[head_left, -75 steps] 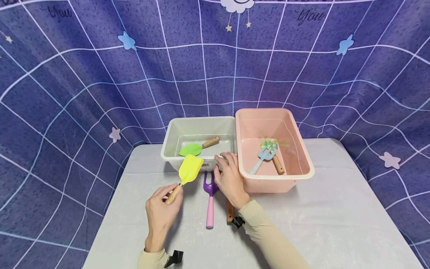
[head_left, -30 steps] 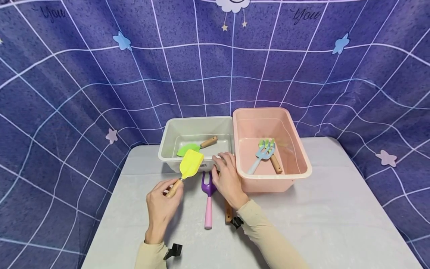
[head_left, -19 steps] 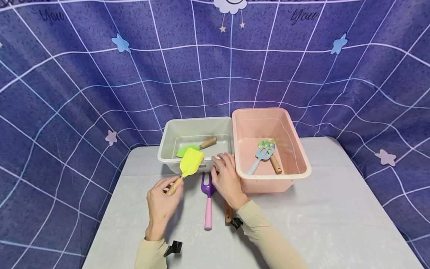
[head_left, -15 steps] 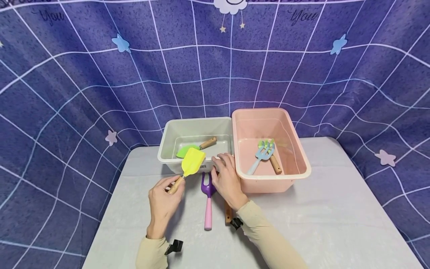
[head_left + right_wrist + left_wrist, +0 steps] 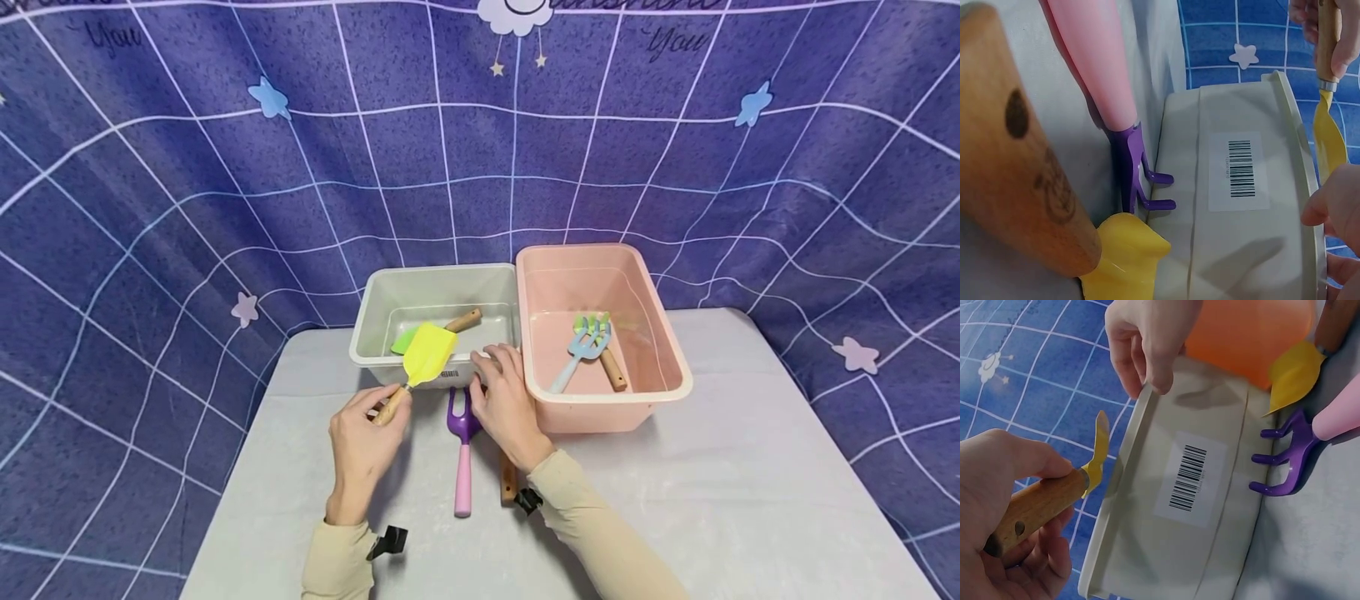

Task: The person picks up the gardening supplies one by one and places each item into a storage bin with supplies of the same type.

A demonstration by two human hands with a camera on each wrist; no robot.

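My left hand (image 5: 367, 442) grips a yellow toy shovel (image 5: 429, 353) by its wooden handle. From the head view, its blade overlaps the front rim of a grey bin (image 5: 360, 342); the left wrist view shows the blade beside that rim. With my right hand (image 5: 508, 408) I hold the bin's front rim near its right corner. Inside the bin lies a green trowel (image 5: 403, 340) with a wooden handle, partly hidden by the yellow blade. On the table, a purple fork with a pink handle (image 5: 462, 479) and a yellow-bladed tool (image 5: 1125, 253) lie before the bin.
A pink bin (image 5: 604, 398) stands against the grey bin's right side. It contains a light blue fork (image 5: 587, 343) and a green rake with a wooden handle (image 5: 612, 369). Behind the table (image 5: 750, 467) hangs a blue gridded curtain (image 5: 390, 150).
My left hand has moved slightly forward with the yellow shovel, and its blade now covers more of the green trowel. My right hand stays at the grey rim. The head view has shifted slightly.
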